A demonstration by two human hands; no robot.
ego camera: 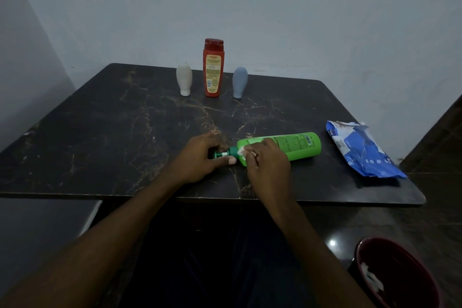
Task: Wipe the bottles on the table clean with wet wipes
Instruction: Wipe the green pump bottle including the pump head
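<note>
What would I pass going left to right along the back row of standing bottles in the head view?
Small white squeeze bottle standing on its cap → tall red bottle with a red cap → small grey-blue squeeze bottle standing on its cap.

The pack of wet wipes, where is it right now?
The pack of wet wipes lies flat near the table's right edge, just right of the green bottle lying on its side.

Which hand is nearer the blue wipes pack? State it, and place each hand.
Right. The right hand lies on the green bottle's neck end, closer to the wipes pack. The left hand has its grip on the pump top, farther away.
</note>
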